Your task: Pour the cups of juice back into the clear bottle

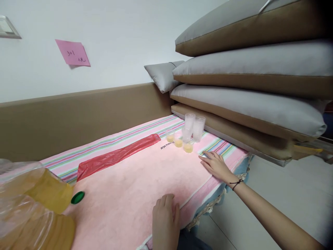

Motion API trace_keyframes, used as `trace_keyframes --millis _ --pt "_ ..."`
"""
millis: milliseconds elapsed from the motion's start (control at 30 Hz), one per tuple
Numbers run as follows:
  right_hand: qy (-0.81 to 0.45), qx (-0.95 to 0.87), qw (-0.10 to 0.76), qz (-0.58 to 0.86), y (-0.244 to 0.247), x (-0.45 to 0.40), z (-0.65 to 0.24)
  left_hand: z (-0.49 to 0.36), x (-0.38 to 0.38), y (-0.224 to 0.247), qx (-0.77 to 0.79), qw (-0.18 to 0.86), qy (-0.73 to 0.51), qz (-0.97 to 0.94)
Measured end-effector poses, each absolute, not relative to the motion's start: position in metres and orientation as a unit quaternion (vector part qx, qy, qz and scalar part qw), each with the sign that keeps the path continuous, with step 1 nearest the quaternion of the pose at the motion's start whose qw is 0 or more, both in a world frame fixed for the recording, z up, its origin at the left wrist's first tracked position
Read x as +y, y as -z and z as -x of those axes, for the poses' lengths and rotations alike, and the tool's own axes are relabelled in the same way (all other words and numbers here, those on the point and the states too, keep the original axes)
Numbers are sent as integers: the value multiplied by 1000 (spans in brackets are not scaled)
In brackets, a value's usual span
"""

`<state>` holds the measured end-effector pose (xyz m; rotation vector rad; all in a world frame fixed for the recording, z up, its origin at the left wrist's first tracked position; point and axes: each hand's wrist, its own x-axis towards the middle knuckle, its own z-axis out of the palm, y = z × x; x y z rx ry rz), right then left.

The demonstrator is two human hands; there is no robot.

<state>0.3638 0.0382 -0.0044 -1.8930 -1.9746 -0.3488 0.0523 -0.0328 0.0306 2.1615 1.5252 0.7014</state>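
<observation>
My right hand rests at the right side of the pink towel, fingers stretched out and holding nothing. Just beyond its fingertips stands a small clear plastic cup with a little yellow liquid in it. Two similar cups, a middle one and a far one, line up behind it. Beside them are stacks of clear plastic cups. Near the front edge, my left hand lies on the towel, fingers slightly bent, thumb apart, with nothing visible in it.
At the left are large clear jugs of yellow liquid and a green cap. A red plastic bag lies along the towel's back edge over a striped cloth. Grey-and-brown cushions are piled at the right, past the cups.
</observation>
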Motion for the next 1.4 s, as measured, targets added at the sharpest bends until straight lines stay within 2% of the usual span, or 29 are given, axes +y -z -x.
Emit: trace_keyframes --millis 67,267,700,1133,1400 --pt "109 -695 208 680 10 36 -366 -52 -33 -32 545 209 -243 -774" --pt "13 -617 342 709 14 43 -389 -52 -33 -35 548 229 -228 -771" --pt "-87 -477 483 729 30 74 -410 -53 -34 -35 561 217 -234 -764" --pt "-37 -475 441 761 22 80 -409 -52 -33 -36 560 231 -203 -769" --pt "-8 -627 386 677 10 69 -397 -52 -34 -37 563 235 -204 -766"
